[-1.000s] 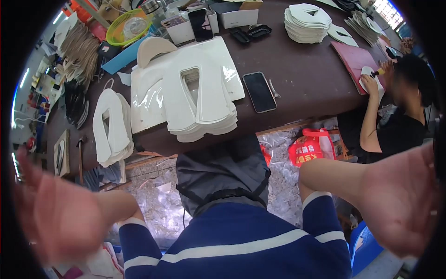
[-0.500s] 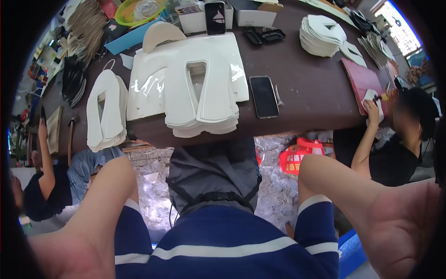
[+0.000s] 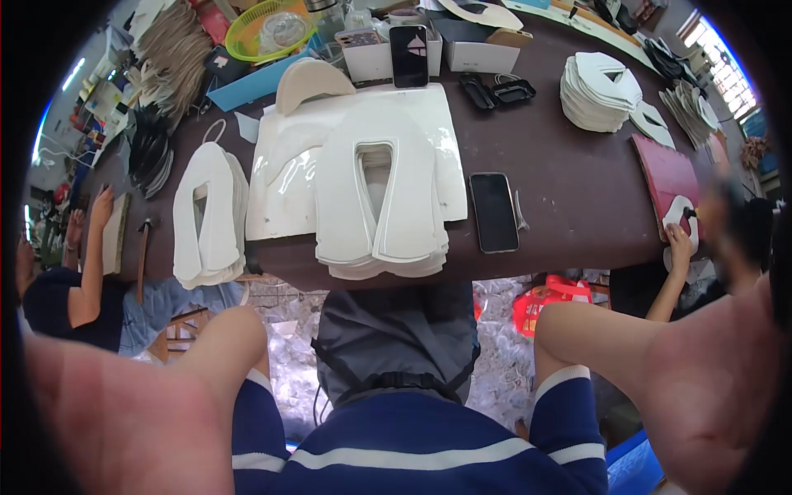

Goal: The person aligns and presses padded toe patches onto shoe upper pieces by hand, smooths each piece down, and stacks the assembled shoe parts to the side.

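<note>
My left hand (image 3: pixel 124 417) is raised close to the camera at the lower left, palm in view. My right hand (image 3: pixel 722 388) is held the same way at the right edge. The fingers of both are cut off by the dark rim, and nothing held shows. Beyond them on the brown table (image 3: pixel 569 181), a stack of white U-shaped cut pieces (image 3: pixel 412 223) rests on a glossy white sheet (image 3: pixel 280 194). A second stack of similar pieces (image 3: pixel 186 235) lies to its left. A black-screened phone (image 3: pixel 495 213) lies flat on the right. Neither hand touches these.
Another phone (image 3: pixel 410 58) leans upright against a white box (image 3: pixel 367 62). An open black case (image 3: pixel 497 91) and a further white stack (image 3: pixel 601 91) lie farther back. A co-worker's hand (image 3: pixel 678 243) works on a white piece by a red board (image 3: pixel 664 177). Another person (image 3: pixel 74 297) sits left.
The camera view has shifted, so the table and its things appear lower and more to the right. My left palm appears higher and larger. The co-worker at the right has lowered the white piece.
</note>
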